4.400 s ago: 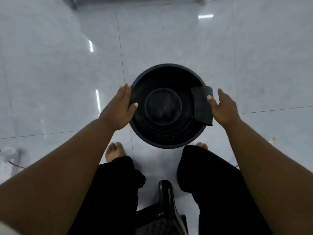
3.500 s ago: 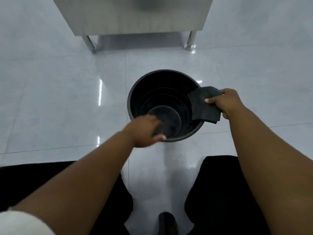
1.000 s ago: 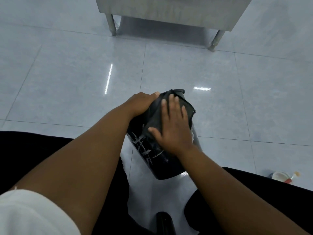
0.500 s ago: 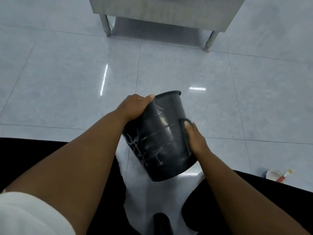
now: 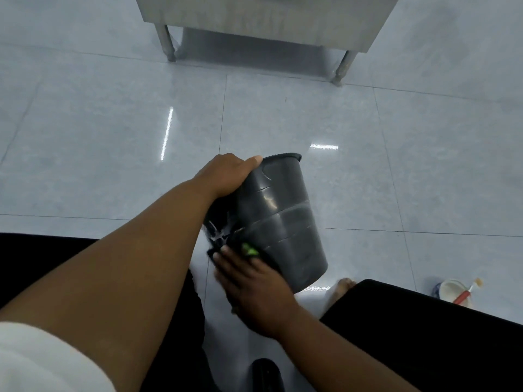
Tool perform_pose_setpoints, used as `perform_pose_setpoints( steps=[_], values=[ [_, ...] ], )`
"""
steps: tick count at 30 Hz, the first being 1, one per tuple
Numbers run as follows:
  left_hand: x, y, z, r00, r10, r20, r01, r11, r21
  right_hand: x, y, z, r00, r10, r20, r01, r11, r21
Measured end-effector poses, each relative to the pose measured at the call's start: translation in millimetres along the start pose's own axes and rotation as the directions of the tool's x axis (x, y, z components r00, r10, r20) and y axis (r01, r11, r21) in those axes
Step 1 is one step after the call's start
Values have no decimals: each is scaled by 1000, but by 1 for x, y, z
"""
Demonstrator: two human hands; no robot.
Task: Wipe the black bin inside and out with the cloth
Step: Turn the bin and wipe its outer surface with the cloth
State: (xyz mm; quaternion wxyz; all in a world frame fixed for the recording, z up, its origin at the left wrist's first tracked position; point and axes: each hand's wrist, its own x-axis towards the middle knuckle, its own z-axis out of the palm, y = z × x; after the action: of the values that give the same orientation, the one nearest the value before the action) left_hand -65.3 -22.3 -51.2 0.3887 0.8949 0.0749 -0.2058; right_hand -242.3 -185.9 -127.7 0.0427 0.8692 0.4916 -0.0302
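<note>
Left hand [image 5: 226, 174]: curled over far end of black bin [image 5: 283, 222], fingertips hidden behind its wall. Right hand [image 5: 254, 290]: motion-blurred, fingers laid flat, pressing cloth [image 5: 249, 249] to bin's near lower side. Cloth: dark, green patch, mostly covered. Bin: tilted over tiled floor [image 5: 113, 165]; contact with floor unclear. Beyond: steel desk [image 5: 254, 18], top cut off. Right: white bowl [image 5: 454, 291].

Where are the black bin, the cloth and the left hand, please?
black bin [image 5: 283, 222], head view, outer side wall.
cloth [image 5: 263, 257], head view, edge showing against the bin.
left hand [image 5: 226, 174], head view, back of hand.
</note>
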Motion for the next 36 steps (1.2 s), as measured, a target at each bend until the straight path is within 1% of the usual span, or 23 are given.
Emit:
perform_pose_setpoints(
  steps=[3, 5, 7, 8, 10, 11, 12, 14, 15, 17, 19, 20, 22, 24, 26, 27, 29, 30, 32, 33, 34, 35, 36],
  values=[
    [1, -4, 1, 1000, -3, 6, 3, 996, -86, -1, 37, -16, 925, 332, -186, -301, 938, 173],
    [1, -7, 0, 1000, -2, 20, 4, 992, -130, -5, 67, -20, 787, 602, -133, -514, 760, 398],
    [1, -9, 0, 1000, -2, 25, 6, 990, -142, -13, 96, -16, 624, 772, 120, -641, 419, 643],
    [0, -11, 1, 1000, 6, 18, -4, 991, -133, -17, 110, -14, 545, 794, 268, -657, 206, 726],
    [0, -13, 2, 1000, 17, -10, -18, 995, -98, -22, 127, -14, 386, 742, 549, -654, -199, 730],
    [0, -15, 2, 999, 16, -28, -18, 997, -76, -22, 130, -15, 317, 710, 629, -651, -320, 688],
    [-1, -18, 2, 999, 12, -45, -15, 998, -58, -18, 129, -15, 278, 711, 646, -673, -336, 659],
    [-1, -21, 0, 998, 10, -64, -12, 999, -32, -6, 116, -21, 290, 815, 501, -739, -142, 659],
    [-1, -22, 0, 998, 14, -61, -15, 1000, -22, 1, 107, -26, 345, 859, 378, -753, 13, 658],
    [0, -18, 0, 999, 19, -45, -20, 1000, -11, 17, 82, -32, 538, 831, 144, -755, 399, 521],
    [0, -12, 0, 1000, 3, -30, -3, 1000, -19, 29, 56, -33, 774, 633, -24, -599, 745, 293],
    [0, -10, -1, 1000, -14, -22, 13, 999, -34, 34, 47, -33, 869, 489, -69, -468, 860, 202],
    [1, -9, -2, 999, -45, -7, 44, 996, -83, 36, 43, -28, 973, 222, -57, -218, 973, 70],
    [1, -8, -2, 999, -49, 2, 49, 990, -129, 33, 58, -27, 996, 60, -66, -57, 997, 49],
    [2, -5, -2, 999, -35, 22, 38, 989, -140, 31, 78, -30, 983, 91, -162, -70, 989, 131],
    [2, -5, -2, 999, -31, 34, 36, 989, -145, 31, 88, -31, 960, 190, -204, -146, 966, 212],
    [2, -8, -4, 997, -43, 60, 53, 983, -176, 28, 111, -25, 862, 471, -186, -354, 823, 443],
    [1, -10, -5, 996, -51, 74, 65, 978, -197, 25, 124, -22, 786, 612, -87, -449, 662, 600],
    [1, -13, -7, 993, -57, 100, 79, 969, -233, 19, 148, -19, 596, 759, 262, -564, 163, 810],
    [1, -14, -6, 993, -56, 104, 80, 967, -242, 17, 157, -20, 503, 736, 452, -598, -81, 797],
    [0, -15, -6, 994, -55, 100, 78, 967, -243, 17, 162, -21, 418, 693, 587, -616, -259, 744],
    [0, -16, -6, 994, -55, 95, 76, 968, -240, 19, 163, -22, 355, 681, 640, -637, -325, 699],
    [-1, -17, -7, 994, -60, 92, 80, 968, -238, 24, 161, -25, 312, 711, 630, -671, -304, 676]
  ],
)
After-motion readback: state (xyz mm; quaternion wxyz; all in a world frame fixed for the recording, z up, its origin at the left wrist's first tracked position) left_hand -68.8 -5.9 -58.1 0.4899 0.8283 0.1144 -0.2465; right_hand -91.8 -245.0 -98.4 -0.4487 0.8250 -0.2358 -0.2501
